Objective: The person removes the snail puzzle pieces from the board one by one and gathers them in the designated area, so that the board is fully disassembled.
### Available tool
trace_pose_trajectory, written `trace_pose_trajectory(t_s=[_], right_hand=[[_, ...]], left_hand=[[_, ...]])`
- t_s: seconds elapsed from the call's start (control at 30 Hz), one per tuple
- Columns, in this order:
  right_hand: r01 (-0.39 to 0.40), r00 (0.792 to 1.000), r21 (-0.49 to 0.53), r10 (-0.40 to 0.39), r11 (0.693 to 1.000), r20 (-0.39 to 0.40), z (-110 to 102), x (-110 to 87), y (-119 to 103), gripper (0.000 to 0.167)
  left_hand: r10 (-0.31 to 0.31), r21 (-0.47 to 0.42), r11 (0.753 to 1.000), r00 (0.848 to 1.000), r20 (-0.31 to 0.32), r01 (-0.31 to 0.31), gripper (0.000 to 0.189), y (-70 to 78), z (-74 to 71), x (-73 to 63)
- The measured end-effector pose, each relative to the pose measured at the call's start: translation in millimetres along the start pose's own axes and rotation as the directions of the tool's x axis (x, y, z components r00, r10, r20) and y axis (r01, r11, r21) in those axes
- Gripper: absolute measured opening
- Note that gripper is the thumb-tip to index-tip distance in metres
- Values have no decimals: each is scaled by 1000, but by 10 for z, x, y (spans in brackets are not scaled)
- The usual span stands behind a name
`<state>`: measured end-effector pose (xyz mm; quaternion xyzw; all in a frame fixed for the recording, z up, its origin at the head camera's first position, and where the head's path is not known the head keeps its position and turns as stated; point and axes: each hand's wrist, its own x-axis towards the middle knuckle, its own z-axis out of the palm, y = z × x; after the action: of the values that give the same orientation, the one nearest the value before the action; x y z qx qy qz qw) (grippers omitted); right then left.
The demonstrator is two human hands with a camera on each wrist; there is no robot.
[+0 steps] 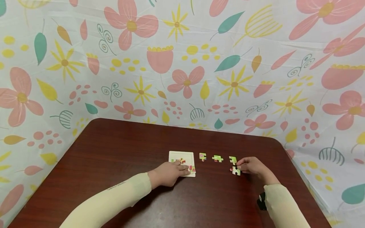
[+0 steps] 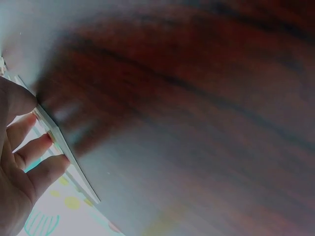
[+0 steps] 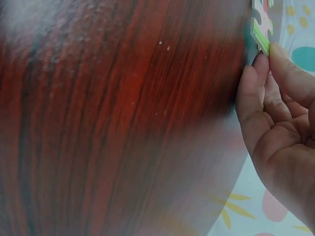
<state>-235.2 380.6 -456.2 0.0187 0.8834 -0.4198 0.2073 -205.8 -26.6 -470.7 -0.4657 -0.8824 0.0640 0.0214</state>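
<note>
My left hand (image 1: 168, 174) rests on a small white puzzle board (image 1: 181, 155), its fingers over the lower part. A few coloured pieces (image 1: 191, 169) show in the board beside the fingertips; the hand hides the rest. In the left wrist view the thumb lies at the rim of the board (image 2: 81, 172). My right hand (image 1: 253, 167) pinches the edge of a jigsaw piece (image 1: 236, 171) between thumb and fingers. The right wrist view shows the green edge of this piece (image 3: 261, 39) at the fingertips. Just beyond it lies another green jigsaw piece (image 1: 232, 159).
Two more loose jigsaw pieces, one with a pink and purple print (image 1: 202, 156) and one mostly green (image 1: 217, 158), lie between the board and the right hand. The dark brown table (image 1: 128, 145) has rounded far corners. A flower-print cloth (image 1: 182, 104) hangs behind it.
</note>
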Motion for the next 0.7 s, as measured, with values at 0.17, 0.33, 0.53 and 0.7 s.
trace_pose_trajectory(t_s=[0.17, 0.33, 0.53, 0.7], right_hand=[[24, 1000, -35, -24, 999, -3, 24, -19, -62, 20], [41, 998, -64, -44, 997, -40, 51, -23, -91, 18], [65, 994, -78, -71, 995, -78, 88, -12, -71, 16], [75, 991, -88, -85, 993, -104, 129, -5, -53, 13]], left_hand=[[-5, -13, 1000, 1000, 4, 5, 58, -14, 9, 17], [-3, -18, 1000, 1000, 9, 3, 56, -28, 24, 28], [0, -40, 999, 1000, -1, 0, 54, -38, 5, 8], [2, -61, 998, 1000, -10, -3, 53, -32, 6, -11]])
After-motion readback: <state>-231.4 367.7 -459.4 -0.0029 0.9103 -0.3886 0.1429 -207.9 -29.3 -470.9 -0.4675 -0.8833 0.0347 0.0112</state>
